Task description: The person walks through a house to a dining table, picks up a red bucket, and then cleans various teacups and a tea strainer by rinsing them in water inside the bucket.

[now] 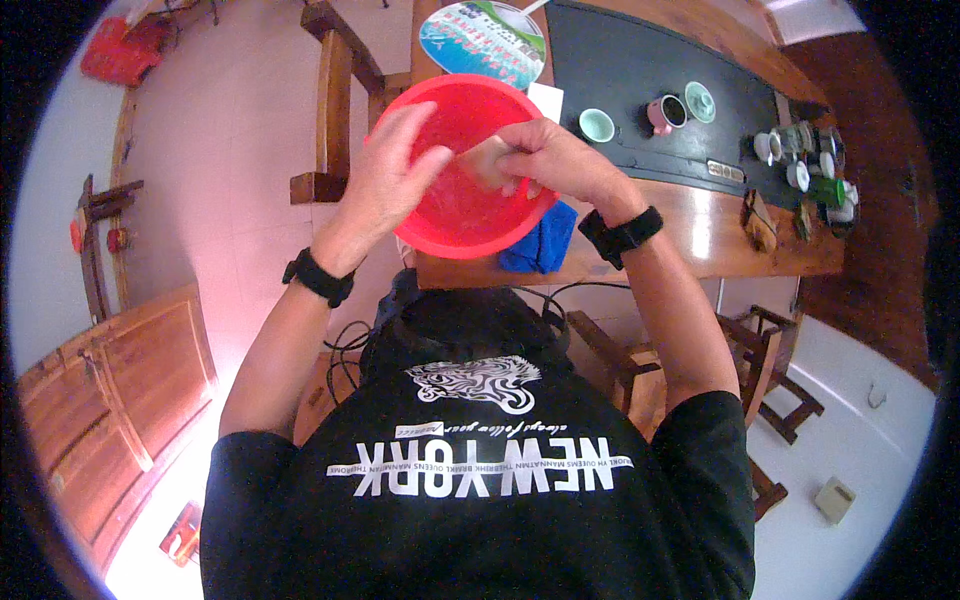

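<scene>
A red plastic basin sits in front of me at the wooden table's left end. Over its left side is my left hand, thumb and fingers apart with nothing between them. My right hand is at the basin's right side, fingers closed on a pale, blurred item whose kind I cannot tell. A blue cloth lies on the table beside the basin, just below my right hand. The inside of the basin is partly hidden by both hands.
A printed hand fan lies behind the basin. On the dark tea tray stand a celadon cup, a pink mug and a lidded celadon bowl. Several cups and jars crowd the table's right end. A wooden chair stands left.
</scene>
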Demonstrator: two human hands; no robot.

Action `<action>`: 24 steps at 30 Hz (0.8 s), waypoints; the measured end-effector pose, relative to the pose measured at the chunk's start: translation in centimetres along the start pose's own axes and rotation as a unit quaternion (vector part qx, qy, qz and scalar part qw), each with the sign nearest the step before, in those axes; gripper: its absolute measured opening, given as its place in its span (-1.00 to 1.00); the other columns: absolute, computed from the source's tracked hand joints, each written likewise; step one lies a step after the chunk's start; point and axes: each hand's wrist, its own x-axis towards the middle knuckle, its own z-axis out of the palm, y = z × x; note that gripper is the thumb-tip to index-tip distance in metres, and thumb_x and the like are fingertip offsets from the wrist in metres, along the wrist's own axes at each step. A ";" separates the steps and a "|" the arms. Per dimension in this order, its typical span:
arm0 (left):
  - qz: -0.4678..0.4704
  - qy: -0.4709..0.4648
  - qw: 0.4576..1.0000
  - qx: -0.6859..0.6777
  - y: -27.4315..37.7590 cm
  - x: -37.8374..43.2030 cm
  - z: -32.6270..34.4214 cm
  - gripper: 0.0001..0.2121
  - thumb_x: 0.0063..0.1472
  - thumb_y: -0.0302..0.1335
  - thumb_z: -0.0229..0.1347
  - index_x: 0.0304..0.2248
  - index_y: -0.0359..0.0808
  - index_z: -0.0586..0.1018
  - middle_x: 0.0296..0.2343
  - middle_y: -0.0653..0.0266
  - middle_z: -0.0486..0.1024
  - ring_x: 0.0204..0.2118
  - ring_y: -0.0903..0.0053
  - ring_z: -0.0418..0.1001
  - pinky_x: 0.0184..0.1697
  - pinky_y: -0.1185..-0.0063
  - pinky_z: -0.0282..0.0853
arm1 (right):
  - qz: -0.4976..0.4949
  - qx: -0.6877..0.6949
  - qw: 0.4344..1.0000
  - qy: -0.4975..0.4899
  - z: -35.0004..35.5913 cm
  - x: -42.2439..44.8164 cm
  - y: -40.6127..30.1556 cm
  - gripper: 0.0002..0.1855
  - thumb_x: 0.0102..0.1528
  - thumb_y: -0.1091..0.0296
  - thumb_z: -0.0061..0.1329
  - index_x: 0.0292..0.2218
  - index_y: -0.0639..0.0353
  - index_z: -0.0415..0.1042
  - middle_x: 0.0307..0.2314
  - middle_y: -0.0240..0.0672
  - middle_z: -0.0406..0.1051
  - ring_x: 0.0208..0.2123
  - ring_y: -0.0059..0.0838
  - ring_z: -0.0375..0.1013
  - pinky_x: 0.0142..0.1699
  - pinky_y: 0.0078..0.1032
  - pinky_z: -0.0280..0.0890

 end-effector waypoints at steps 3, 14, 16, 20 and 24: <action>-0.007 -0.033 0.999 -0.016 0.1 -0.8 2.6 -0.57 0.07 -0.35 0.14 -0.11 -0.44 0.40 -0.13 -0.01 0.36 -0.05 0.25 0.33 0.02 0.43 0.23 | 0.022 0.067 0.997 -0.026 -0.4 -0.4 -0.8 -0.81 0.08 0.47 -0.15 -0.27 0.16 0.47 -0.46 -0.45 0.49 -0.48 -0.72 0.48 -0.50 -0.76 0.32; -0.223 -0.135 0.926 -0.272 -1.7 -0.7 1.3 -0.86 0.15 -0.50 0.03 -0.32 -0.39 0.45 -0.46 0.38 0.43 -0.39 0.69 0.41 -0.34 0.65 0.36 | 0.055 0.036 0.996 0.053 0.2 -0.7 -1.4 -0.74 0.12 0.44 -0.17 -0.13 0.26 0.32 -0.44 -0.39 0.45 -0.47 -0.67 0.50 -0.53 -0.76 0.31; -0.203 -0.114 0.941 -0.248 -1.6 -0.9 1.4 -0.88 0.16 -0.50 0.02 -0.33 -0.38 0.45 -0.49 0.37 0.44 -0.41 0.67 0.42 -0.38 0.64 0.36 | 0.058 -0.010 0.997 0.055 0.7 -0.4 -1.3 -0.71 0.10 0.46 -0.17 -0.12 0.30 0.29 -0.42 -0.32 0.45 -0.50 -0.57 0.50 -0.53 -0.68 0.32; -0.128 -0.101 0.985 -0.057 -0.7 -0.7 1.0 -0.88 0.15 -0.47 0.02 -0.37 -0.37 0.46 -0.52 0.20 0.46 -0.46 0.48 0.46 -0.41 0.54 0.34 | 0.033 -0.309 0.947 0.076 1.9 1.0 -0.3 -0.61 -0.04 0.61 -0.23 -0.11 0.41 0.31 -0.41 -0.02 0.43 -0.43 -0.17 0.50 -0.43 -0.40 0.39; -0.074 -0.074 0.994 0.020 -0.5 -0.8 1.4 -0.87 0.13 -0.43 0.03 -0.45 -0.35 0.45 -0.51 0.05 0.45 -0.44 0.23 0.45 -0.42 0.41 0.31 | -0.196 -0.421 0.851 0.245 4.5 2.7 3.7 -0.45 -0.10 0.64 -0.25 -0.01 0.45 0.16 -0.34 0.08 0.41 -0.31 0.14 0.43 -0.21 -0.14 0.33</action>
